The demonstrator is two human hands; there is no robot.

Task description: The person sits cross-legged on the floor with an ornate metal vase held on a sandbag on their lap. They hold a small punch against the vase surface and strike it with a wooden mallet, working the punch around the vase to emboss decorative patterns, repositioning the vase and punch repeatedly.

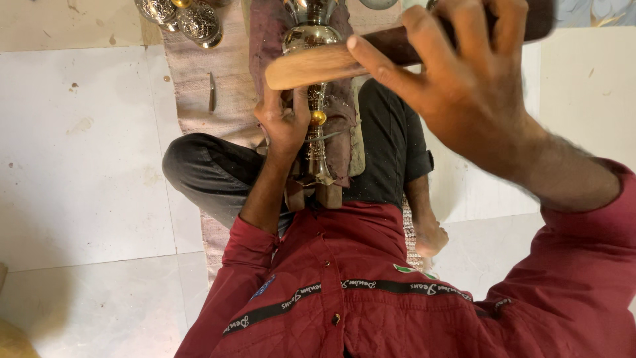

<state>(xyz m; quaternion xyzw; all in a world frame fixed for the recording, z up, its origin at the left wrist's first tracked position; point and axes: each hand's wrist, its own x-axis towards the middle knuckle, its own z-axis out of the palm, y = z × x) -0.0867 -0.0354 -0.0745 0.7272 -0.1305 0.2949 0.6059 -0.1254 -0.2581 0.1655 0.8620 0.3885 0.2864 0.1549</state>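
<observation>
Silver engraved metal stem [317, 129] with a golden bead lies across the seated person's lap, clamped by the left hand [283, 122], while the right hand [464, 79] grips a raised brown wooden mallet [331, 63]; hammering appears unfinished.

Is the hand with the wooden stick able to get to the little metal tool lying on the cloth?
Probably not right away. The right hand is wrapped around the wooden mallet, and the left hand and ornate metal piece sit between it and the small metal tool.
</observation>
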